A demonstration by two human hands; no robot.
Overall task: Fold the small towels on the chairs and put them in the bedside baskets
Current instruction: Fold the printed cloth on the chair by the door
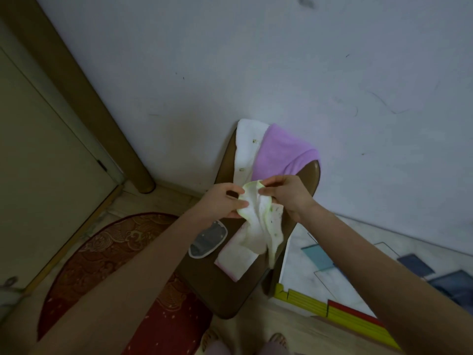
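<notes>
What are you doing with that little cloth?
A person is holding a small white towel with green trim above a brown chair. The left hand and right hand both pinch its top edge. A purple towel and a white one hang over the chair back, and another small towel lies on the seat.
</notes>
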